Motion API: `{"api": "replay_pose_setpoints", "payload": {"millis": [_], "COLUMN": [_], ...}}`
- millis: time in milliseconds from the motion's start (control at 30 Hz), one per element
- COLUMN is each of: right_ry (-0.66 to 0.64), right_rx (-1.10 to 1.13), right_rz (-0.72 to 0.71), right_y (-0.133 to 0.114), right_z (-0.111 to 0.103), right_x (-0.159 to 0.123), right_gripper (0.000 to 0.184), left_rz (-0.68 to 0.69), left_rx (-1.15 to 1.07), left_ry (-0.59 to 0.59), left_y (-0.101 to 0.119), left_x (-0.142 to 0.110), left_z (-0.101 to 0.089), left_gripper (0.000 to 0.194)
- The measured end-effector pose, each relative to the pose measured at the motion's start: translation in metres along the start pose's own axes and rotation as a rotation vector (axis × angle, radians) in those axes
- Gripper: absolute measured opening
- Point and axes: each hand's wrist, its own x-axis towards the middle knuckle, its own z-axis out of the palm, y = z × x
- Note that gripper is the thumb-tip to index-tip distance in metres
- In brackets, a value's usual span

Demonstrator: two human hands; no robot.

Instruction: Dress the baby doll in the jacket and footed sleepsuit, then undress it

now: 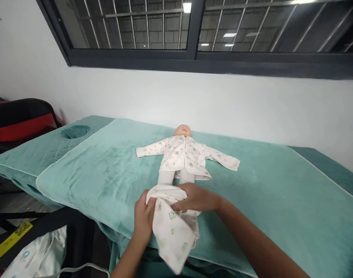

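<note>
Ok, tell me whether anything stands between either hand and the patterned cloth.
Nothing visible does: the left hand and the right hand both grip the patterned cloth directly, at its bunched end by the doll's legs.

- Garment (172,235) between left hand (144,216) and right hand (195,197): matt printed cloth, creased.
- Jacket (174,156) beyond both hands: matt printed cloth.
- Doll head (182,130), farther beyond: smooth, plastic-looking.
- Bed cover (269,189) beside right hand: plush, velvety cloth.
- Window bars (147,23), well beyond both hands: shiny metal.
</note>
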Motion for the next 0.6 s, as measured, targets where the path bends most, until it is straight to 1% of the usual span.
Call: {"api": "replay_pose_setpoints", "payload": {"millis": [33, 100, 233, 333, 467, 500, 600], "right_ry": [0.007, 0.037, 0.085, 0.157, 0.366, 0.411, 0.534], "right_rx": [-0.012, -0.061, -0.066, -0.048, -0.089, -0.089, -0.134], "right_rz": [-0.014, -0.023, 0.039, 0.036, 0.017, 0.036, 0.13], "right_y": [0.0, 0.001, 0.002, 0.003, 0.003, 0.003, 0.004], "right_z": [-0.001, -0.001, 0.002, 0.007, 0.016, 0.017, 0.017], "right_x": [0.0, 0.002, 0.008, 0.013, 0.019, 0.02, 0.023], "right_gripper": [0.041, 0.038, 0.018, 0.008, 0.006, 0.004, 0.007], "left_rz": [0.043, 0.101, 0.228, 0.284, 0.295, 0.291, 0.267], "left_rx": [0.035, 0.098, 0.196, 0.207, 0.168, 0.154, 0.099], "left_ry": [0.001, -0.012, -0.076, -0.101, -0.125, -0.13, -0.135], "left_y": [-0.001, 0.0, 0.009, 0.015, 0.016, 0.015, 0.01], "left_x": [0.012, 0.035, 0.073, 0.094, 0.111, 0.113, 0.113], "left_z": [-0.001, -0.001, 0.007, 0.016, 0.023, 0.023, 0.021], "left_gripper": [0.024, 0.028, 0.03, 0.029, 0.028, 0.029, 0.035]}}
